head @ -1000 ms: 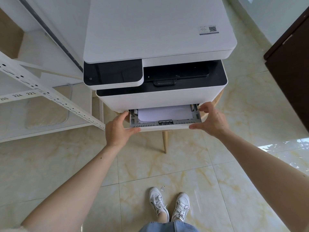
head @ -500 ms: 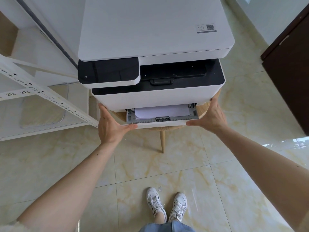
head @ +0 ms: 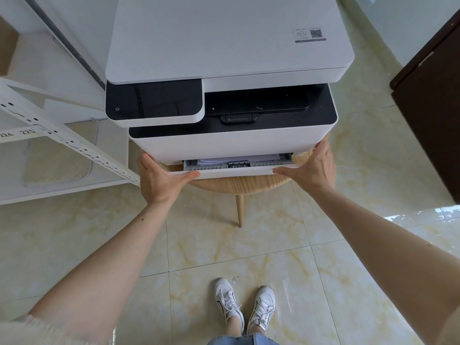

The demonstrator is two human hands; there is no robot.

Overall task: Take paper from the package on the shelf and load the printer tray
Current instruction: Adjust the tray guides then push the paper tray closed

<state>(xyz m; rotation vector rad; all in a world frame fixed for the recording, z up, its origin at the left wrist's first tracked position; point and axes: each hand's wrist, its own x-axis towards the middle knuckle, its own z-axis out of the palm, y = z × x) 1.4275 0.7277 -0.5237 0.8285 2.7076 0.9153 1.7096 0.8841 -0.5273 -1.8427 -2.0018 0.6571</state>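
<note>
A white and black printer (head: 224,58) stands on a round wooden stool (head: 239,186). Its paper tray (head: 236,170) sticks out only a little at the bottom front. A thin strip of white paper (head: 239,159) shows inside the tray. My left hand (head: 161,180) presses flat against the tray's left front corner, thumb along the front edge. My right hand (head: 313,168) presses the right front corner the same way, fingers reaching up the printer's side. No paper package is in view.
A white metal shelf (head: 62,140) with a slanted perforated post stands to the left, close to my left hand. A dark wooden door (head: 433,115) is at the right. The floor is glossy cream tile (head: 99,232). My white shoes (head: 244,307) are below.
Both hands have pushed the tray into the printer; far less of the tray and paper shows than a second ago. My fingers have spread flatter against the front.
</note>
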